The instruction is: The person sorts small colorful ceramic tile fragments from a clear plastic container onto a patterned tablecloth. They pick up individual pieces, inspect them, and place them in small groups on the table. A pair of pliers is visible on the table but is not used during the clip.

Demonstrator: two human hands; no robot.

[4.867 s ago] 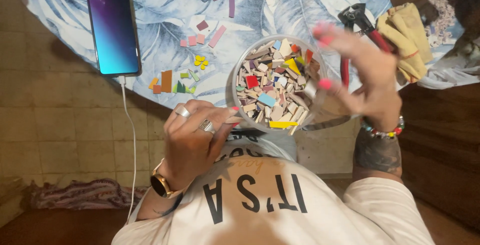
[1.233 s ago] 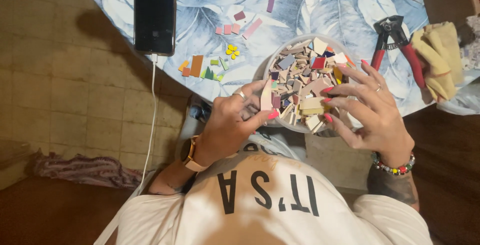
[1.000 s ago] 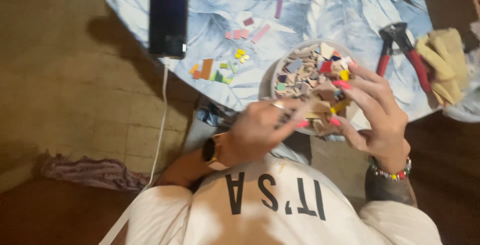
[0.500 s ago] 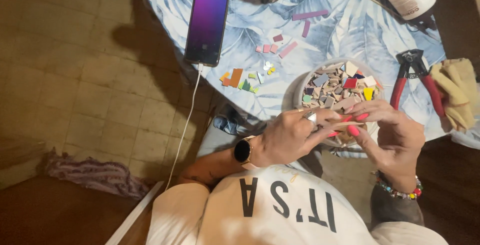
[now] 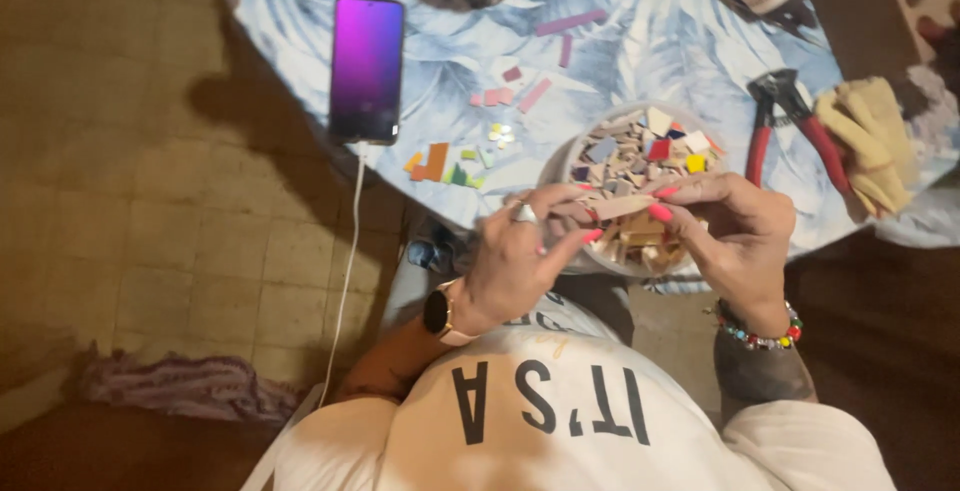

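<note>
Tile strip (image 5: pixel 620 208): pale pink, long and thin, lying level above the near side of the bowl, pinched at both ends
Left hand (image 5: pixel 520 261): ring and watch on, fingertips clenched on the strip's left end
Right hand (image 5: pixel 735 236): beaded bracelet on the wrist, pink-nailed fingers grasping the strip's right end
Bowl (image 5: pixel 560 166): white, round, full of mixed coloured tile bits, at the table's near edge
Table (image 5: pixel 620 61): covered by a blue leaf-print cloth
Phone (image 5: pixel 367 68): screen lit purple, left of the bowl, white cable hanging from it
Loose tiles (image 5: pixel 450 163): small cluster between phone and bowl
Nippers (image 5: pixel 790 126): red-handled, right of the bowl
Gloves (image 5: pixel 870 141): yellow, just beside the nippers
</note>
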